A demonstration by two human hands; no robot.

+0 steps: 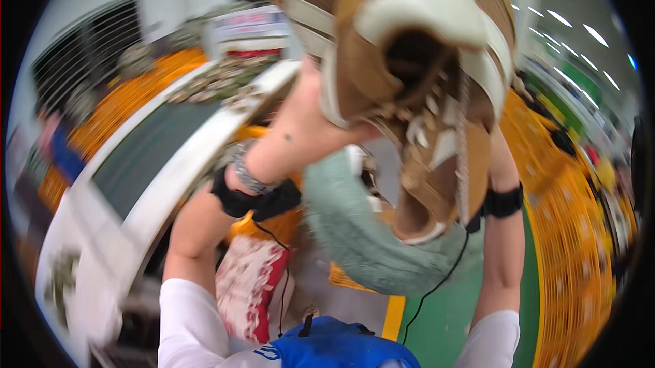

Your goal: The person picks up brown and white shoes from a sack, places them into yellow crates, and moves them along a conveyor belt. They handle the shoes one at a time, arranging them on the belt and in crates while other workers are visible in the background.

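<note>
The left hand [307, 122] grips the side of a tan shoe [416, 81] raised close to the camera. The right hand is hidden behind it, so its grip cannot be told. Below hangs a pale green fabric roll [361, 231]; a white conveyor frame [170, 177] lies left.

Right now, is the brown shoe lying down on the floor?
No, the brown shoe is lifted up close to the camera, with the left hand gripping its side, well above the green floor.
</note>
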